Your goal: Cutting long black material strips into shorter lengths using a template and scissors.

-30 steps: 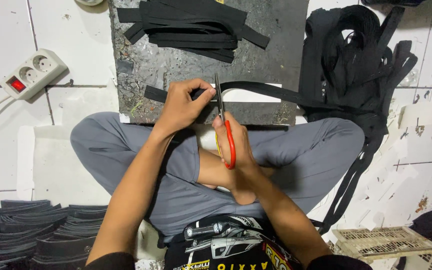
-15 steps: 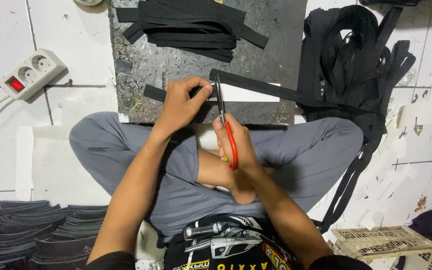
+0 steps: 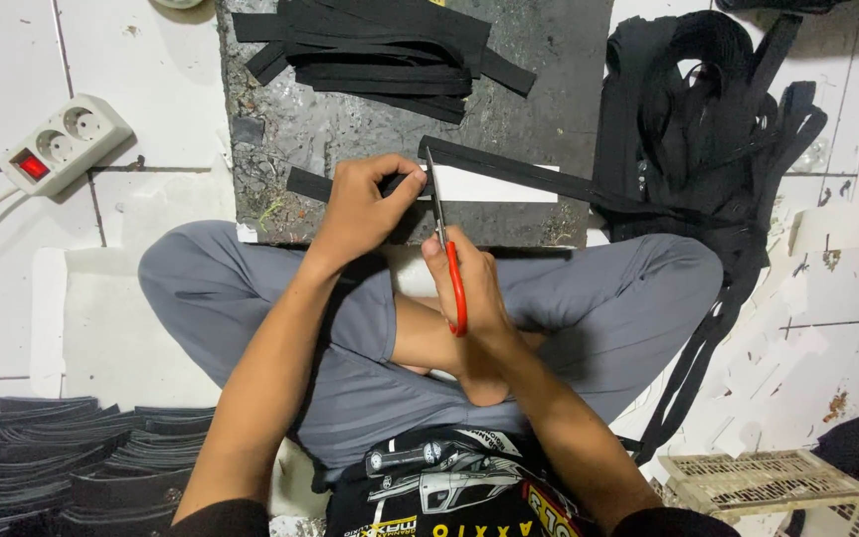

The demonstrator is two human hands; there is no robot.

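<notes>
I sit cross-legged on the floor in front of a dark stone slab (image 3: 549,89). My left hand (image 3: 365,204) pinches a black strap (image 3: 509,167) flat against the slab, its short end sticking out to the left. Under the strap lies a white paper strip (image 3: 494,187). My right hand (image 3: 469,283) grips red-handled scissors (image 3: 446,244), blades pointing away from me and standing at the strap just right of my left fingers. The strap runs right into a big loose heap of black strap (image 3: 708,129).
A pile of cut black strap pieces (image 3: 380,55) lies at the slab's far edge. A white power strip with a red switch (image 3: 64,142) sits on the tiles at left. Stacked black pieces (image 3: 62,467) lie at lower left, a cream plastic basket (image 3: 768,482) at lower right.
The strap's right part has lifted and swung away from me, uncovering the white paper strip under it. The scissor blades have closed at the strap. My left hand keeps its pinch.
</notes>
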